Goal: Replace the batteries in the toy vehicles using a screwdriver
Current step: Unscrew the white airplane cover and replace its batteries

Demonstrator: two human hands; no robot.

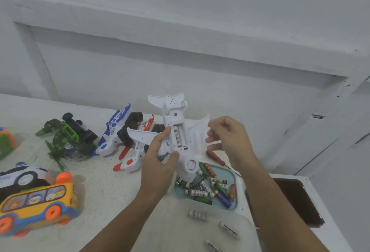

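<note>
Speckled table [112, 187], white toy plane [172, 115], battery bay [178, 137] uncovered, left hand [158, 163] grip round it, right hand [228, 139] grip unclear.

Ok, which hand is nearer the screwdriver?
Right. The right hand is raised just over the screwdriver, which lies on the table. The left hand is farther off, gripping the plane on the screwdriver's other side.
</note>
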